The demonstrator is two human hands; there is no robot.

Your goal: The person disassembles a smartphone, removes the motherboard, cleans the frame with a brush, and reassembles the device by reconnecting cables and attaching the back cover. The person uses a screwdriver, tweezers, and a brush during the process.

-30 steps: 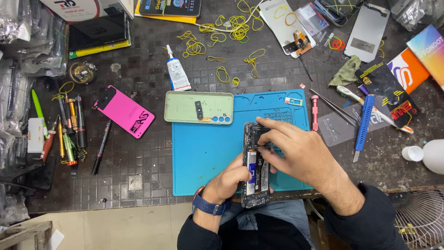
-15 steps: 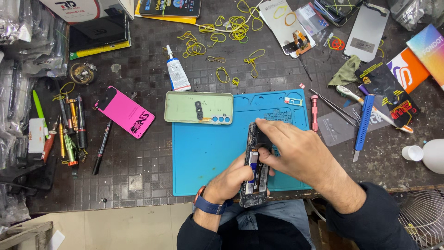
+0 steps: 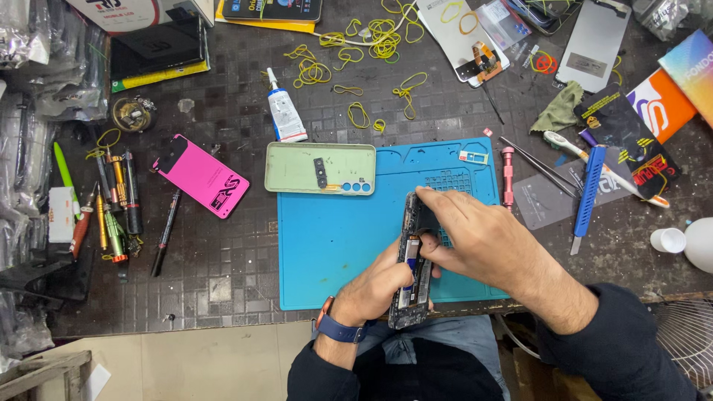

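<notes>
Down low, left hand gripping opened phone, right hand pressing its top

Left hand clenched; right hand fingers pinching.

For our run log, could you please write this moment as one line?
left hand: grips opened phone | right hand: fingers on phone's top | under: blue repair mat | beside: green back cover

- A dark workbench with a small square-tiled surface fills most of the scene, evenly lit from above.
- Pale floor shows at the near edge, left of centre.
- A wooden frame sits at the near left corner.
- A wire fan grille stands near right.
</notes>
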